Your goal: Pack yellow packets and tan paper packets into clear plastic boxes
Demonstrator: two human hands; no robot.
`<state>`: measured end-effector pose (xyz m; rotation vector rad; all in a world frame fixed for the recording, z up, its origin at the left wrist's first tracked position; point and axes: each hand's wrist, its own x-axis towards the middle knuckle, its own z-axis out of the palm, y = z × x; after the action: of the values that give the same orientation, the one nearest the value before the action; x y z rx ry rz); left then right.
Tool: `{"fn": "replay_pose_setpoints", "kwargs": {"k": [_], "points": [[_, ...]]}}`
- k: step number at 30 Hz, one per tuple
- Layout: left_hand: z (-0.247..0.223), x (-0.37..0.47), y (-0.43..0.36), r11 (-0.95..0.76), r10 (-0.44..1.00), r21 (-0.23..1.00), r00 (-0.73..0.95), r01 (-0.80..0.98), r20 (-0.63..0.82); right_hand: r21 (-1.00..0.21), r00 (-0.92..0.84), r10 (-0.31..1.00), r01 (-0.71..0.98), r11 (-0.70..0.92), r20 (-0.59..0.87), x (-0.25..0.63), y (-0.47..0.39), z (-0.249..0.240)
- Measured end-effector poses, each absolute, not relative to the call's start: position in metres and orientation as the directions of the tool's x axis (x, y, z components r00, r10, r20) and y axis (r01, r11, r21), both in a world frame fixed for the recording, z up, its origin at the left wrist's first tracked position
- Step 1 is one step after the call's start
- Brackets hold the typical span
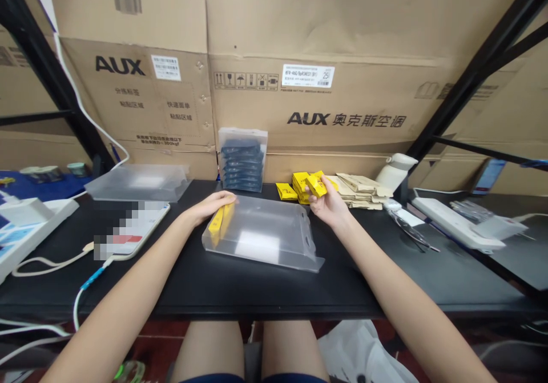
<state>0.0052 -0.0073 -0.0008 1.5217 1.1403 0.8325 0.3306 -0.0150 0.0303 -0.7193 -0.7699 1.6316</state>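
A clear plastic box (pixel 274 229) lies on its side on the black table in front of me, its flap toward the right. Inside its left end sits a yellow packet (pixel 219 223). My left hand (pixel 214 205) is closed over the box's far left corner. In my right hand (pixel 329 203), beyond the box's right end, a small yellow packet (pixel 317 184) is pinched between thumb and fingers. Just behind that hand are more yellow packets (pixel 300 184), some stacked and one (pixel 286 191) lying flat at the left.
Flat beige packets (pixel 363 189) are piled at the back right, near a white bottle (pixel 396 172). An upright clear box with dark packets (pixel 242 160) leans on the cardboard. Left stand a phone (pixel 141 229), power strip (pixel 38 234) and another clear box (pixel 137 182). Glasses (pixel 411 229) lie right.
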Motion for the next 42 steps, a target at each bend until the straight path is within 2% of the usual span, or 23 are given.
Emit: {"fn": "replay_pose_setpoints", "kwargs": {"k": [5,16,22,28,31,35,39,42], "points": [[-0.002,0.005,-0.007,-0.026,0.949,0.966,0.310,0.256,-0.056,-0.778,-0.196,0.981,-0.614,-0.129,-0.008,0.330,-0.013,0.028],[-0.002,0.005,-0.007,-0.047,0.948,0.968,0.316,0.248,-0.035,-0.836,-0.072,0.995,-0.548,0.020,0.071,0.326,-0.012,0.022],[0.000,0.006,-0.008,-0.034,0.953,0.968,0.301,0.247,-0.043,-0.782,-0.124,0.990,-0.622,-0.025,0.067,0.327,-0.013,0.024],[-0.003,0.006,-0.006,-0.018,0.953,0.971,0.299,0.237,-0.055,-0.806,-0.003,1.000,-0.591,0.016,0.022,0.328,-0.009,0.021],[-0.005,0.006,-0.004,-0.019,0.952,0.971,0.301,0.240,-0.056,-0.846,-0.046,0.998,-0.533,0.015,0.046,0.327,-0.010,0.019],[-0.007,0.005,-0.003,-0.019,0.951,0.971,0.304,0.240,-0.056,-0.913,-0.190,0.974,-0.407,0.036,0.123,0.322,-0.019,0.018],[-0.008,0.004,-0.001,-0.011,0.948,0.975,0.314,0.224,-0.061,-0.920,-0.306,0.940,-0.391,0.021,0.152,0.317,-0.028,0.019],[-0.009,0.004,0.000,-0.013,0.948,0.975,0.312,0.223,-0.059,-0.915,-0.314,0.936,-0.402,0.023,0.162,0.314,-0.030,0.018]]}}
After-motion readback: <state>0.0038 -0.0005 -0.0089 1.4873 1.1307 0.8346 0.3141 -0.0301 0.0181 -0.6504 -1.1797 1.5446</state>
